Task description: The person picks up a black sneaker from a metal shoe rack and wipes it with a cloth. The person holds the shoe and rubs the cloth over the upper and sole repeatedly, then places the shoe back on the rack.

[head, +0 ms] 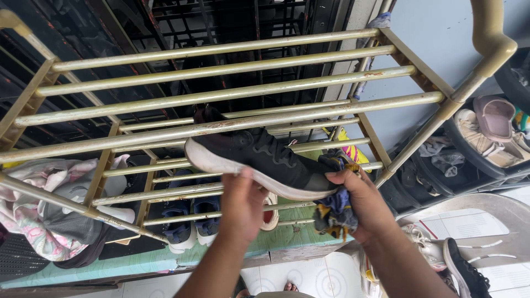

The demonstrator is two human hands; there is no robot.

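A black knit sneaker with a white rubber sole (259, 163) is held on its side in front of a tiered shoe rack of dull gold metal tubes (221, 96), sole facing the camera and toe pointing right. It sits level with the rack's second tier, below the top shelf of five long bars.

The left hand (242, 205) grips the shoe from below at mid-sole, its fingers curled up over the white edge and closed against it. The right hand (359, 200) is at the toe end; its thumb rests on the black toe while the remaining fingers are wrapped tight around a crumpled dark blue and yellow cloth (334, 212), which presses against the underside of the toe. Both hands are closed on what they hold.

On the lowest tier, behind the left wrist, stands one pair of navy blue sneakers with white toe caps (193, 218), and the white edge of another shoe (270, 216) shows just beside them. To the left a bundle of pink floral and grey fabric (41, 212) hangs over the rack's edge. The rack stands on a green painted ledge (237, 248) above pale patterned floor tiles (309, 278). A dark metal grille (232, 16) backs the rack, with a light blue wall (436, 49) to the right. At far right, a dark plastic bin (475, 171) holds beige and pink slip-on sandals (491, 124), and one black and white sneaker (466, 270) lies on the floor.
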